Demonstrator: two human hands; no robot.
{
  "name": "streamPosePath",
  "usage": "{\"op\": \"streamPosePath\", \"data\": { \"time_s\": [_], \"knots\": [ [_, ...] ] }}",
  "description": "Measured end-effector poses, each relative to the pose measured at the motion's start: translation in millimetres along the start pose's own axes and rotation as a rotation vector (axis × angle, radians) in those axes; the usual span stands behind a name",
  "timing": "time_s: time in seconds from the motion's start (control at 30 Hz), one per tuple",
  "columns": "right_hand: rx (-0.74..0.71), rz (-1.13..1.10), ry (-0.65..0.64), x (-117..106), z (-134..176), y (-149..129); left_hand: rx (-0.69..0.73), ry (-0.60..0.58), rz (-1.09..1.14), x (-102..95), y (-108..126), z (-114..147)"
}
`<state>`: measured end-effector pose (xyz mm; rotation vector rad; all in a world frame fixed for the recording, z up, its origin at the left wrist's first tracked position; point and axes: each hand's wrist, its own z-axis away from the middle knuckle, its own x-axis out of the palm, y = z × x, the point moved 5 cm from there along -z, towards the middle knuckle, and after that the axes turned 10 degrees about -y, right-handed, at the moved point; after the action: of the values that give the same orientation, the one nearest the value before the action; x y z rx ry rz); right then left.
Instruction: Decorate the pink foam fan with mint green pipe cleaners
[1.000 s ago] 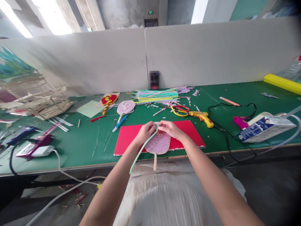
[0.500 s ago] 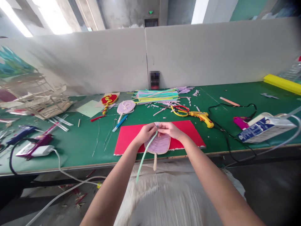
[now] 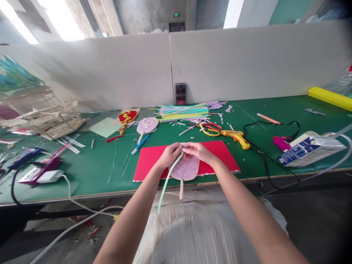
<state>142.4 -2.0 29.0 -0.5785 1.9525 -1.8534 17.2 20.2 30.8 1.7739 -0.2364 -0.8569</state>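
A lilac hand fan [image 3: 185, 169] with a cream handle [image 3: 181, 190] lies over a red board [image 3: 150, 161], its handle pointing towards me past the table edge. A light green pipe cleaner [image 3: 164, 190] runs from between my fingertips at the fan's far edge and hangs down in a curve to the left of the fan. My left hand [image 3: 171, 156] is closed in a pinch at its upper end. Opposite it, my right hand [image 3: 198, 151] pinches at the same spot, its fingertips nearly touching the left ones. The exact grip is partly hidden by the fingers.
Behind the board lie a bundle of coloured pipe cleaners [image 3: 184, 112], scissors [image 3: 210, 128], a yellow glue gun [image 3: 238, 138], a blue marker [image 3: 140, 143] and another lilac fan [image 3: 147, 125]. A power strip [image 3: 41, 171] sits left; a carton [image 3: 310, 150] stands right.
My left fingers have shifted slightly at the fan's far edge. The hanging end of the green pipe cleaner has swung a little to the left. The fan stays in place.
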Motion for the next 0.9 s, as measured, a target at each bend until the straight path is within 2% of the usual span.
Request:
{"op": "streamPosePath", "data": {
  "time_s": [0.17,0.5,0.9],
  "knots": [
    [-0.004,0.002,-0.034,-0.2,-1.4,5.9,0.011,-0.030,0.021,1.7,1.4,0.5],
    [-0.014,0.007,-0.038,0.0,0.5,0.3,-0.011,-0.034,0.004,1.4,-0.3,0.3],
    [-0.075,0.046,-0.041,-0.7,2.3,-3.8,0.059,-0.102,0.243,3.6,13.4,1.1]
  ]
}}
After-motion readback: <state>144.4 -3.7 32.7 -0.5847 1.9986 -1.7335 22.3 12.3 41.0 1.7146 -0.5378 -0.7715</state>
